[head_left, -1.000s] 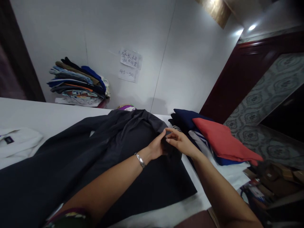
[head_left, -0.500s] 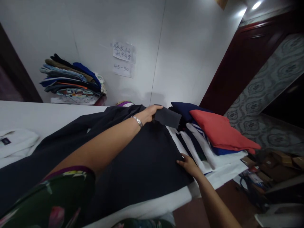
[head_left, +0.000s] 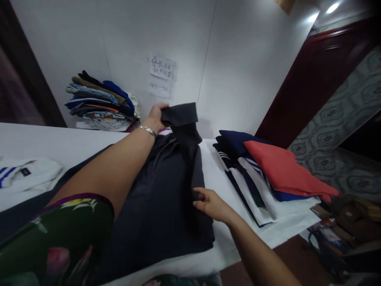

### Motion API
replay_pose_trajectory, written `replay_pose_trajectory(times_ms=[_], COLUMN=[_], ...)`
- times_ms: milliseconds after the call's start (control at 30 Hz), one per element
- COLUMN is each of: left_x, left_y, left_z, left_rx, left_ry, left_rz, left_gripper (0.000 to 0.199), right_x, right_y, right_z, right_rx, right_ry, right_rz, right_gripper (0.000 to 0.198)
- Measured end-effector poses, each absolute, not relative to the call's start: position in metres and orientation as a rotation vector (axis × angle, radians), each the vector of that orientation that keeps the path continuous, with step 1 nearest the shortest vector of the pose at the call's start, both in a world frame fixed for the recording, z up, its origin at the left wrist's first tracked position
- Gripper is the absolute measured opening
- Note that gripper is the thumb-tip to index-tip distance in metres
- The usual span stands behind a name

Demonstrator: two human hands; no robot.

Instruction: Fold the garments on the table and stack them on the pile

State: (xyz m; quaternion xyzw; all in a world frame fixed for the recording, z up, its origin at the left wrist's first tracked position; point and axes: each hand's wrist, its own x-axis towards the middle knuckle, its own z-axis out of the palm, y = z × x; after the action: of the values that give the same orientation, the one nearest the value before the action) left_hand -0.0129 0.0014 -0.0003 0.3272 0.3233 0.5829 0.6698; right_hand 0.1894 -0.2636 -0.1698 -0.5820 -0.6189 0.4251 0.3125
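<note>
A dark navy jacket (head_left: 143, 214) lies spread across the white table, its right side folded over. My left hand (head_left: 157, 116) is closed on a wide, cuff-like dark band at the far end, lifted off the table and hanging in a loose flap. Nearer to me, my right hand (head_left: 210, 203) pinches the edge of the folded-over layer between thumb and fingers. The jacket's left part runs beneath my left forearm, which hides some of it.
To the right is a stack of folded clothes with a red garment (head_left: 279, 167) on top. Another folded pile (head_left: 101, 101) stands at the back left against the wall. A white garment (head_left: 38, 174) lies at left. Paper signs (head_left: 162, 75) hang on the wall.
Both hands have moved left, bringing the jacket's right side inward over itself. My left hand has risen with the band. More white table shows beside the right stack.
</note>
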Motion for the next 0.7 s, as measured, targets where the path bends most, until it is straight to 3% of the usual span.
replay_pose_trajectory(times_ms=[267, 333, 467, 533, 633, 700], left_x=[-0.109, -0.120, -0.132, -0.134, -0.133, -0.130], left_y=[-0.014, -0.018, -0.024, -0.028, -0.037, -0.045], left_z=[-0.040, -0.050, -0.066, -0.070, -0.073, -0.072], left_rx=[0.602, 0.559, 0.492, 0.468, 0.426, 0.411], left_ry=[0.721, 0.721, 0.689, 0.668, 0.644, 0.660], left_rz=[1.493, 1.505, 1.530, 1.543, 1.549, 1.541], left_gripper=[0.016, 0.017, 0.017, 0.018, 0.016, 0.014], right_x=[0.091, 0.083, 0.094, 0.111, 0.139, 0.153], right_y=[-0.239, -0.240, -0.240, -0.230, -0.197, -0.166], right_z=[-0.214, -0.224, -0.230, -0.226, -0.215, -0.211], right_rx=[-1.558, -1.571, -1.468, -1.403, -1.371, -1.419], right_ry=[-2.209, -2.201, -1.919, -1.798, -1.748, -1.769], right_rz=[1.093, 1.146, 1.527, 1.322, 0.723, 0.477], right_gripper=[0.028, 0.033, 0.062, 0.055, 0.040, 0.040])
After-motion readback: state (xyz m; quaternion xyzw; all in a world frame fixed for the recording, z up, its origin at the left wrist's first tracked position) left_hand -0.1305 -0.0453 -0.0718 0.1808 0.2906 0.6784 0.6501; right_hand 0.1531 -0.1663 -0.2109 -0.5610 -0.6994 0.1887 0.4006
